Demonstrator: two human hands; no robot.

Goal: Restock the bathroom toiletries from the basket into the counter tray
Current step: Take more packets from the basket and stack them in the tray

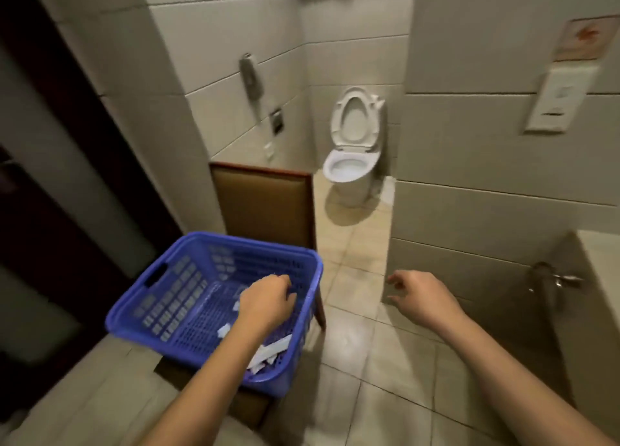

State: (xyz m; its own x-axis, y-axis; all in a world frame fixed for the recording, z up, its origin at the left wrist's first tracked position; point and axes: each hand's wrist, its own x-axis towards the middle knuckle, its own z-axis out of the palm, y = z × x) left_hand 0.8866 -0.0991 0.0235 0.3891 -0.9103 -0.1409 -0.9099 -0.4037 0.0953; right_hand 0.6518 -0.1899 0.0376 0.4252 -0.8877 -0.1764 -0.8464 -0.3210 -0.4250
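A blue plastic basket (174, 298) stands on the seat of a brown chair (265, 204) at the lower left. Several small white toiletry packets (271, 348) lie on its bottom near the front right corner. My left hand (265, 299) reaches down inside the basket over the packets with its fingers curled. The view is blurred and the fingertips are hidden, so I cannot tell whether they hold a packet. My right hand (419, 298) hovers in the air to the right of the basket, fingers loosely bent, holding nothing. No counter tray is in view.
A toilet (350, 164) with its lid up stands at the back, past a tiled partition wall (469, 177). A counter edge (597, 244) with a metal fitting (553, 279) is at the right. A dark door frame runs along the left. Tiled floor lies between the chair and the counter.
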